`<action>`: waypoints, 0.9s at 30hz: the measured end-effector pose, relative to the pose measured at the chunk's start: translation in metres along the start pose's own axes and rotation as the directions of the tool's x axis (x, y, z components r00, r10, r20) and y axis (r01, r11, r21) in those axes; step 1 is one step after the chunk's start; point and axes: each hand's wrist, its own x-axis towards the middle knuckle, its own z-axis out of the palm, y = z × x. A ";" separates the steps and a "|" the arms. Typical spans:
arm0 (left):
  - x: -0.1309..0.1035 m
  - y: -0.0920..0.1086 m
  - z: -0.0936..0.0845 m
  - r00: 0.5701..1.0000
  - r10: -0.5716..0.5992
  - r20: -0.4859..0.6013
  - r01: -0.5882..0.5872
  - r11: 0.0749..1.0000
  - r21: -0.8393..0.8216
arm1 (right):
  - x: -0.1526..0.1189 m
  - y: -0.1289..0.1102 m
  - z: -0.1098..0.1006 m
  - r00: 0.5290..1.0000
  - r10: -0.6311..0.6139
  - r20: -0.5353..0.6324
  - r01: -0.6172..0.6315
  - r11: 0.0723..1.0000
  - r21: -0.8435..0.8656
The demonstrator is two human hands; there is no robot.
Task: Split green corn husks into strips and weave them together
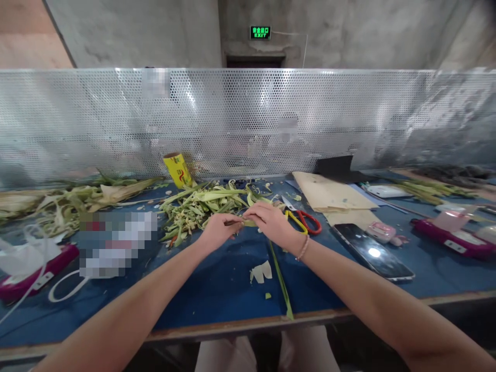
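My left hand (222,230) and my right hand (271,222) meet over the middle of the blue table, fingertips pinched together. Whatever sits between the fingers is too small and hidden to name; a bit of pale green shows beside them. Just behind my left hand lies a heap of green and yellowish leaf strips (209,199). One long green leaf strip (282,284) runs from below my right hand to the table's front edge. Scissors with red and yellow handles (312,222) lie right beside my right hand. Small pale scraps (261,271) rest on the table in front of me.
A black phone (374,253), a pink case (382,231) and brown paper sheets (335,194) lie to the right. A yellow tube (177,169) stands at the back, before a perforated metal screen (240,113). Dry husks (89,199) and a magenta power strip (39,274) are on the left.
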 end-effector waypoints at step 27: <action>-0.003 0.007 -0.007 0.987 0.118 0.113 -0.126 0.990 0.063 | 0.011 0.016 -0.040 0.707 0.407 0.579 -0.647 0.703 0.295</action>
